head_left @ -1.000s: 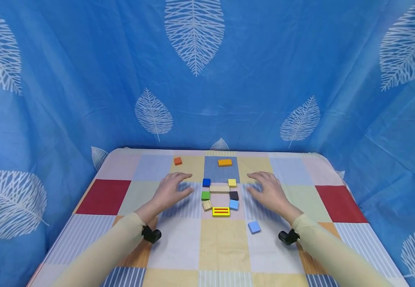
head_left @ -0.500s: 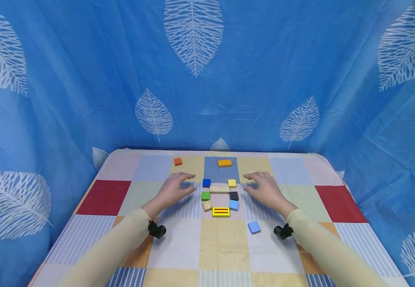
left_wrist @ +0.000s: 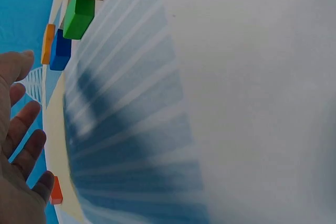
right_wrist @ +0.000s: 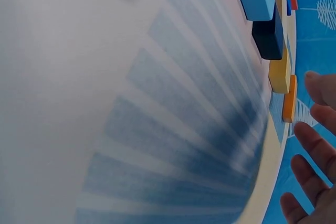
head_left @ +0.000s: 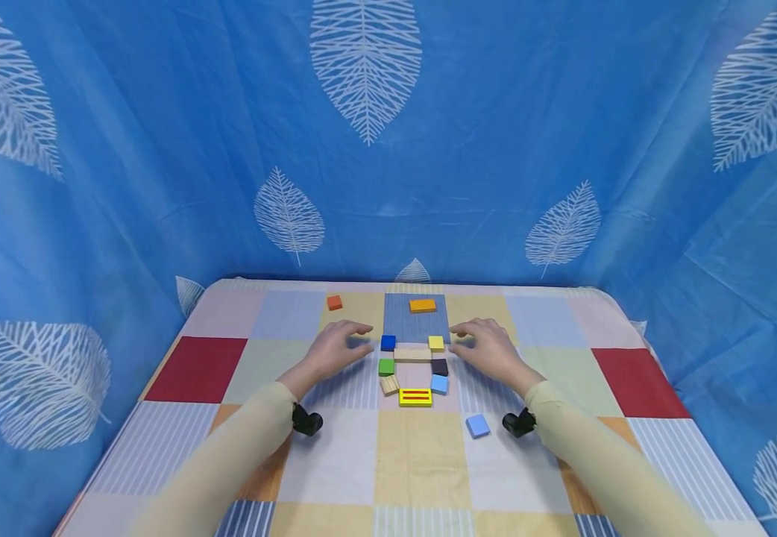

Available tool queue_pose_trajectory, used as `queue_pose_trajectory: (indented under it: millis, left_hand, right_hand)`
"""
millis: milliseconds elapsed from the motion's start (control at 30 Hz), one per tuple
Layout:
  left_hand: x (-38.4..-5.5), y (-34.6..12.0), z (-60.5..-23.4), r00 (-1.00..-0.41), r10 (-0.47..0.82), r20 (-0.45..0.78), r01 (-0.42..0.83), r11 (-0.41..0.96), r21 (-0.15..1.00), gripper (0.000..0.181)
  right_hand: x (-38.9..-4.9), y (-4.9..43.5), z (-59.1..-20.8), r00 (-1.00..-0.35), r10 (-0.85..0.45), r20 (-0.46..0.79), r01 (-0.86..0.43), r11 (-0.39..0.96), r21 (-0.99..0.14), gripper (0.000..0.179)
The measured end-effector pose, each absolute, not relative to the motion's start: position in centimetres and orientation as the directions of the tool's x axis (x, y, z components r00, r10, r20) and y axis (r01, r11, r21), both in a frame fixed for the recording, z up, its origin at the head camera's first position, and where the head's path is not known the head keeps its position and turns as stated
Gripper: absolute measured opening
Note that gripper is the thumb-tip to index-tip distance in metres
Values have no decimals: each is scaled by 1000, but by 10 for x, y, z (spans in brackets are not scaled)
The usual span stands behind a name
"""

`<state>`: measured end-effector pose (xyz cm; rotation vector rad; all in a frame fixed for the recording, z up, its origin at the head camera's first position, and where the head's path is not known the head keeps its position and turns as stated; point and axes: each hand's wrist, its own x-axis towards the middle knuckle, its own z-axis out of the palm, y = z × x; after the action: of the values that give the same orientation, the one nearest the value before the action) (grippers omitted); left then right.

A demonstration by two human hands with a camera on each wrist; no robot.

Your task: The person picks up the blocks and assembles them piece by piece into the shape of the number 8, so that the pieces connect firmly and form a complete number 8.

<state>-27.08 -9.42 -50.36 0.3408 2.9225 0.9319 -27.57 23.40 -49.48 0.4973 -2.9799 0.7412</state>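
Several small blocks lie in a ring on the table between my hands. At its back are a dark blue block [head_left: 388,343], a long plain wooden block [head_left: 412,356] and a yellow block [head_left: 436,343]. A green block [head_left: 386,367] and a striped wooden block [head_left: 390,385] make up the left side; a black block [head_left: 439,367] and a light blue block [head_left: 439,384] make up the right. A yellow block with red stripes [head_left: 415,397] sits in front. My left hand [head_left: 333,349] hovers near the dark blue block, holding nothing. Near the yellow block hovers my right hand [head_left: 489,347], also holding nothing.
An orange-red block [head_left: 334,303] and a flat orange block [head_left: 423,306] lie toward the back edge. A loose blue block [head_left: 478,426] is at front right. A patchwork cloth [head_left: 422,459] covers the table, and a blue leaf-print curtain [head_left: 462,149] surrounds its back and sides.
Both hands have moved inward, the left to the right and the right to the left, closer to the ring of blocks. The blocks have stayed where they were.
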Motion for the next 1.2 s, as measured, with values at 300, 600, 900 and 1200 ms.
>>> queue_pose_trajectory:
  millis: [300,600,900,1200]
  left_hand:
    - [-282,-80,-508,-970,244,0,198,788,583,47]
    - [-287,-74,-512,-970,239,-33,176,794,582,46]
    - [-292,-77,-519,-969,247,-6,203,809,552,44]
    - [-293,-77,-522,-967,254,27,228,810,540,38]
  right_hand:
    - [-285,232,-502,-953,-299,55,-289,839,-461,45]
    - [-286,233,-508,-960,-280,28,-260,846,-466,46]
    - [-283,240,-510,-960,-279,36,-263,844,-467,46]
    - [-279,244,-511,-958,-285,19,-260,844,-469,46]
